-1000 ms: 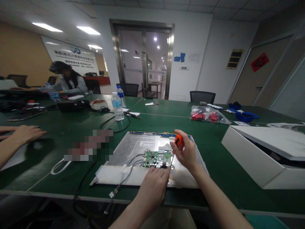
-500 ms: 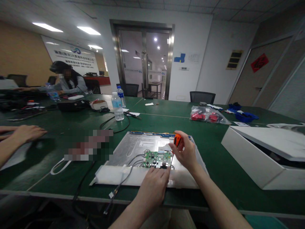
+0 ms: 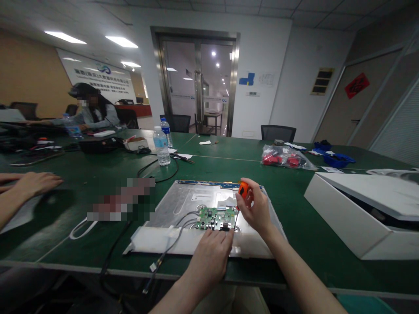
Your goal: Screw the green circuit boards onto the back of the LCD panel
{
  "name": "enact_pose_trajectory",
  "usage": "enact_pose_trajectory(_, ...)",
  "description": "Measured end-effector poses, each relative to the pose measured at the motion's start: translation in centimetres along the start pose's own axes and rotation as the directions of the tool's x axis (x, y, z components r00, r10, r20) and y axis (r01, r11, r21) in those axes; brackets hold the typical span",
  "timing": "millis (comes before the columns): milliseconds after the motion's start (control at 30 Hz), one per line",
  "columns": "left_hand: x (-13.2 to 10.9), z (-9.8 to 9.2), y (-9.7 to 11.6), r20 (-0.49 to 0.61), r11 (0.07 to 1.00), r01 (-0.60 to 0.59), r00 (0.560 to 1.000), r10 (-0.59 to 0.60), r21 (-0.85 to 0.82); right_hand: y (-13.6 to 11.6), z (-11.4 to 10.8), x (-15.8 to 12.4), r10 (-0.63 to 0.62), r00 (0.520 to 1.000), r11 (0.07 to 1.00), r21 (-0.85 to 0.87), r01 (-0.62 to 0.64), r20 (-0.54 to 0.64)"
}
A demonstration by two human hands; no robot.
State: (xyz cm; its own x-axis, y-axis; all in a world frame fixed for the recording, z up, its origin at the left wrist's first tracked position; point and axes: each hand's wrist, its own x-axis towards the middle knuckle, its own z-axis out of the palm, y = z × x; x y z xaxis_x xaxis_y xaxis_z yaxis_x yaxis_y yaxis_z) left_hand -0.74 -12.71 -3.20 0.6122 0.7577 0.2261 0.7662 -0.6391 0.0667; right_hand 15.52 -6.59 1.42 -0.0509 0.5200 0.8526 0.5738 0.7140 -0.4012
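An orange-handled screwdriver [image 3: 242, 190] is gripped in my right hand [image 3: 257, 205], its thin shaft angled down to the near right corner of a green circuit board [image 3: 209, 214]. My left hand [image 3: 211, 253] lies at the board's near edge, fingers drawn together beside the screwdriver tip. Whatever those fingers may pinch is hidden. The board sits on the silvery back of a flat display panel [image 3: 176, 196], which lies on the table. Grey cables [image 3: 178, 237] run from the board's left side over the panel's white near strip and past the table edge.
A white box [image 3: 347, 218] with a tilted lid stands on the right. Water bottles [image 3: 161, 148] and a bag of red parts [image 3: 284, 158] are farther back on the green table [image 3: 222, 152]. At left are another person's hands [image 3: 36, 185] and a black cable [image 3: 113, 248].
My right hand has turned slightly around the screwdriver handle, its fingers shifting a little. The left hand, board and panel look the same. The other person's hand at left has moved slightly left.
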Motion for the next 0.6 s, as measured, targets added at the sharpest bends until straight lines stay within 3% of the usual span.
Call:
enact_pose_trajectory(133,-0.06,-0.05,0.02,-0.014,1.0,-0.006,1.0,0.006,-0.016,-0.25,-0.04,0.19,-0.007,0.999,1.0,-0.027,0.006,-0.035)
enact_pose_trajectory(367,-0.07,0.2,-0.1,-0.032,1.0,-0.019,0.999,0.018,-0.01,-0.02,-0.26,-0.15,0.027,0.999,0.999,0.045,-0.029,0.041)
enact_pose_trajectory(600,-0.03,-0.06,-0.03,-0.022,1.0,-0.004,1.0,0.004,-0.016,-0.12,0.0,-0.01,0.022,0.999,1.0,-0.008,-0.023,-0.033)
